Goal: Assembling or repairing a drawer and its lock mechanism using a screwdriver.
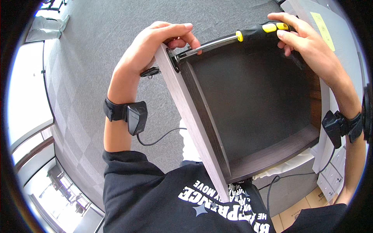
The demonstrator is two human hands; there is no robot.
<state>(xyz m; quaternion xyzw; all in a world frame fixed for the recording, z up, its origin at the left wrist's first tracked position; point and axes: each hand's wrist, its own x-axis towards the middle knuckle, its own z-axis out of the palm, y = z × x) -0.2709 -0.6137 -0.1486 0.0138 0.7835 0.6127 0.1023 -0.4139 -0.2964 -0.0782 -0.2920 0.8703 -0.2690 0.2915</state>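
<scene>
A pulled-out drawer (256, 97) with a dark inside and a pale wood-grain front panel (190, 112) reaches across close to my body. My left hand (155, 40) wraps over the panel's far corner, and a fingertip touches the shaft of a long screwdriver. Between thumb and fingers, my right hand (305, 40) grips the black-and-yellow handle of that screwdriver (252, 35). Its shaft lies nearly level along the drawer's far side. The tip meets a small dark fitting with metal in it (173, 60) on the panel's inner face; how it seats there is too small to tell.
A light grey cabinet (303, 9) with a yellow paper strip (322, 31) stands at the right. Grey carpet (97, 50) covers the floor. Cardboard boxes (316, 198) sit at the lower right. Cables hang from black devices strapped to both my forearms.
</scene>
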